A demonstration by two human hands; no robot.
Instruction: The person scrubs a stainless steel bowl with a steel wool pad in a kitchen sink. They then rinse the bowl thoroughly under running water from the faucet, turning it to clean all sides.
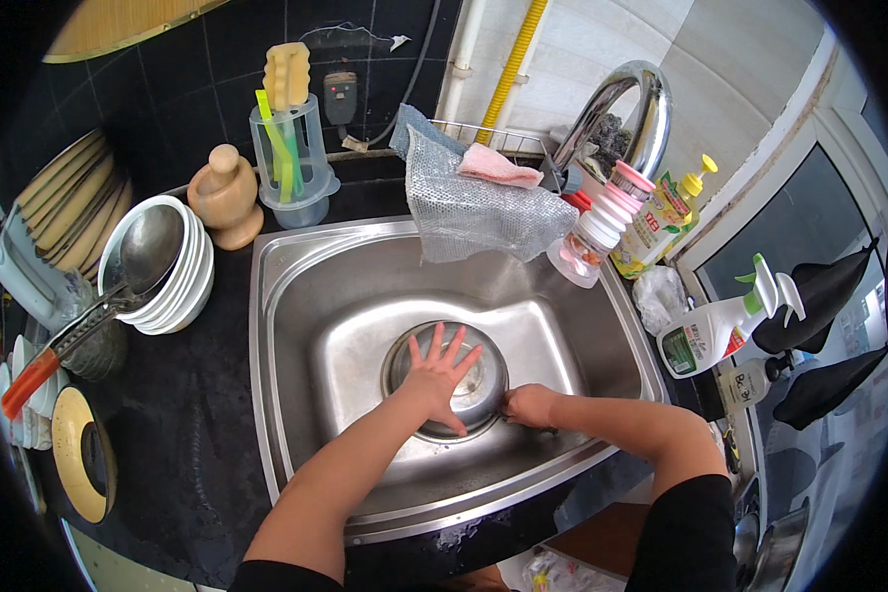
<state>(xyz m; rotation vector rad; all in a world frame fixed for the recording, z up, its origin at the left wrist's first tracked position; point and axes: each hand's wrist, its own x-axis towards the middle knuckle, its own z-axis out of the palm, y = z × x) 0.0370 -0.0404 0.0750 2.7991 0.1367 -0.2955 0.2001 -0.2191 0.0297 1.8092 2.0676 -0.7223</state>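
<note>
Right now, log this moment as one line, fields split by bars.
left hand: spread over round metal item | right hand: curled at its right edge, grip unclear | location: inside sink

Left fingers (436,345) partly hide metal vessel (480,389); right fingers' (516,403) tips hidden.

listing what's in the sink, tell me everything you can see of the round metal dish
The round metal dish is silvery and shiny, with a circular rim. It sits low in the stainless-steel sink. The left hand, fingers spread, seems to rest on it, hiding part; the right hand is at its right edge. Whether it is upturned is unclear.
</note>
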